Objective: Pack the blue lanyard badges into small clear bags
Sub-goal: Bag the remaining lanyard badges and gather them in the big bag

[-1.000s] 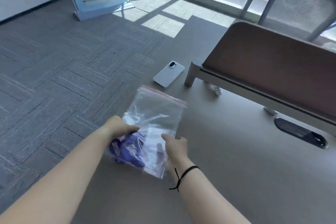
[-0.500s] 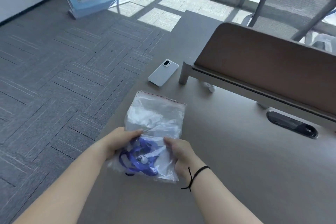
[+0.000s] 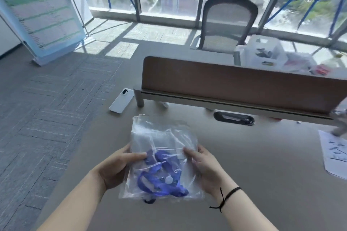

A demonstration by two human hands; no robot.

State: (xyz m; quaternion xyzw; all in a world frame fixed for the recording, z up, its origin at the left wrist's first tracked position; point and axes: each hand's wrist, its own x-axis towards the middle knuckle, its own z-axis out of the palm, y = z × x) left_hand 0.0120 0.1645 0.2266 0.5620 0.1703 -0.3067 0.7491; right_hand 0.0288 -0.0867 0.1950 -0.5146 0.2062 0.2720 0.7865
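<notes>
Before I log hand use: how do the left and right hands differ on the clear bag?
The left hand grips the clear bag at its left edge, thumb on top; the right hand grips the right edge. The right wrist wears a black cord; the left is bare. Both hold the bag above the desk.

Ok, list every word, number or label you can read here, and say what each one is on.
No text can be read.
Standing banner: rows of print and green bars, too blurred.
Paper sheet at the desk's right edge: dark handwritten marks, illegible.
White phone: no brand visible.
Clear bag and blue lanyard badge: no print visible.
</notes>
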